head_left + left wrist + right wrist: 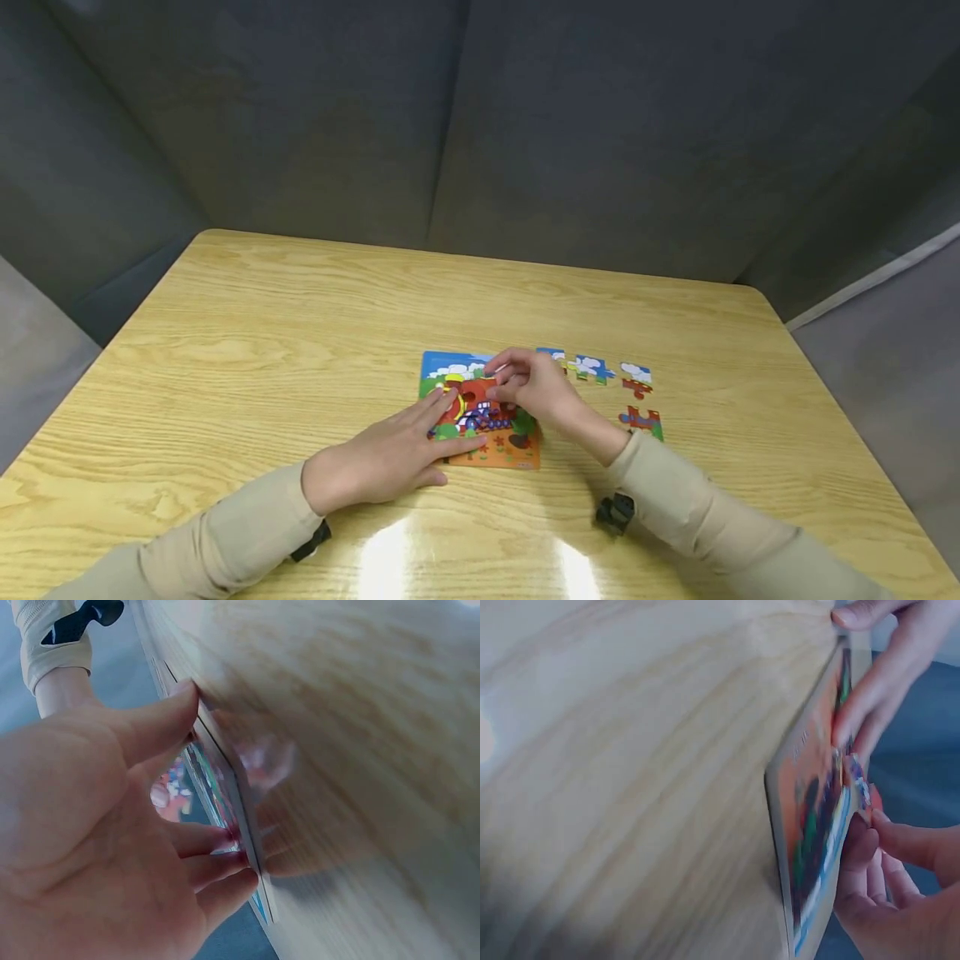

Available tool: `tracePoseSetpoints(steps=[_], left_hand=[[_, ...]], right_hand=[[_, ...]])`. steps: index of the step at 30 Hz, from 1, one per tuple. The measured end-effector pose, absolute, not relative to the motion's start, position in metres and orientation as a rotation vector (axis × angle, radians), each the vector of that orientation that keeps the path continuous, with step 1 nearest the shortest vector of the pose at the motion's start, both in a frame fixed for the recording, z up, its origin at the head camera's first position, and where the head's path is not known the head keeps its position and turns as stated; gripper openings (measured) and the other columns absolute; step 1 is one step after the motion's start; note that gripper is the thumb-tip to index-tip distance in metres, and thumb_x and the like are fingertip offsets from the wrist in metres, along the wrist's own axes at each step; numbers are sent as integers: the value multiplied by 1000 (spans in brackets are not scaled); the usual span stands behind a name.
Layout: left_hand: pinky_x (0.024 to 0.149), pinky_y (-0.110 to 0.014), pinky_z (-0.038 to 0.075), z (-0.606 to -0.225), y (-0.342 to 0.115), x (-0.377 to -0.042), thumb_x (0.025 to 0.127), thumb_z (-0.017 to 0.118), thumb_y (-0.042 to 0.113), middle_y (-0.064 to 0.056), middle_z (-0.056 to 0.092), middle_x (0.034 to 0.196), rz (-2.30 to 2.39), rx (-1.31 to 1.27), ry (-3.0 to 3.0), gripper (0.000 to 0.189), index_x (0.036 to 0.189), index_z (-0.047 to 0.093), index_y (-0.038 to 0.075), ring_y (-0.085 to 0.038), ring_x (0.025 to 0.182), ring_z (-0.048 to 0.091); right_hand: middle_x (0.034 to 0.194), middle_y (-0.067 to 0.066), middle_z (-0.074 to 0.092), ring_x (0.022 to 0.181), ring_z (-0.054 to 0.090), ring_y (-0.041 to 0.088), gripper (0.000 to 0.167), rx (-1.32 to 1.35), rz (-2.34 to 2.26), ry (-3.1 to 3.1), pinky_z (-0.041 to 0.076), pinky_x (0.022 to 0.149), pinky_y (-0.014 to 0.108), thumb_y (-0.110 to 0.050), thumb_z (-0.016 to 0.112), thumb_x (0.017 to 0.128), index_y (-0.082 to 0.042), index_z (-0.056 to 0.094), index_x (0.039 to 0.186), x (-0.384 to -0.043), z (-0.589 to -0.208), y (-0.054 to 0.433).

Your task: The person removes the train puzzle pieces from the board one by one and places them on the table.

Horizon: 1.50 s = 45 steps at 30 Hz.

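A colourful jigsaw board [517, 455] with a red train picture lies on the table. My left hand [390, 454] rests on its left part, fingers spread and fairly straight. In the left wrist view the fingertips of my left hand [97, 817] touch the board's edge area. My right hand [534, 385] is over the board's upper right, thumb and fingers pinching a red jigsaw piece [480, 389]. The right wrist view shows this piece [862, 793] tilted up from the board, partly hidden by the fingers of my right hand [907, 892].
Several loose jigsaw pieces lie right of the board, among them a cloud piece [592, 367] and a red and green piece [642, 421]. The wooden table [300, 333] ends at dark grey curtains [585, 150] behind. Black straps [617, 512] hang at the wrists.
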<state>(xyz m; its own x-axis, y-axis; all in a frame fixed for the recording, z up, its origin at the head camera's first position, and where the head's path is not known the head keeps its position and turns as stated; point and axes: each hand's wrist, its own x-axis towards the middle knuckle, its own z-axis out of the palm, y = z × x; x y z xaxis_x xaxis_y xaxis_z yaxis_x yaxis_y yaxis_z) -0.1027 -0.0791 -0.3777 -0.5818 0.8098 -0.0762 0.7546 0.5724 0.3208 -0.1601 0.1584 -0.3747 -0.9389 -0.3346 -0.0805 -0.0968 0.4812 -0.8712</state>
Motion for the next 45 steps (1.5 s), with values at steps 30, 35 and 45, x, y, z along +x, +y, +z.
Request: tracePoseSetpoints(steps=[30, 35, 45], left_hand=[[112, -51, 30, -377, -79, -102, 99, 59, 30, -29, 16, 157, 379, 1289, 2583, 56, 152, 41, 27, -42, 145, 15], [112, -51, 30, -378, -80, -102, 99, 59, 30, -29, 16, 157, 383, 1282, 2583, 56, 151, 41, 27, -42, 145, 14], [112, -51, 30, -379, -81, -103, 100, 58, 30, -29, 15, 158, 394, 1278, 2575, 54, 152, 40, 28, -42, 146, 14]], right_hand=[[75, 0, 66, 63, 58, 14, 6, -216, -799, 2964, 46, 56, 29, -7, 79, 83, -5, 74, 86, -143, -372, 284], [74, 0, 66, 63, 57, 13, 7, -204, -759, 2977, 45, 54, 28, -4, 79, 81, -6, 73, 82, -143, -373, 283], [74, 0, 64, 64, 57, 14, 6, -221, -738, 2979, 46, 55, 28, -3, 77, 83, -5, 72, 84, -142, -372, 280]])
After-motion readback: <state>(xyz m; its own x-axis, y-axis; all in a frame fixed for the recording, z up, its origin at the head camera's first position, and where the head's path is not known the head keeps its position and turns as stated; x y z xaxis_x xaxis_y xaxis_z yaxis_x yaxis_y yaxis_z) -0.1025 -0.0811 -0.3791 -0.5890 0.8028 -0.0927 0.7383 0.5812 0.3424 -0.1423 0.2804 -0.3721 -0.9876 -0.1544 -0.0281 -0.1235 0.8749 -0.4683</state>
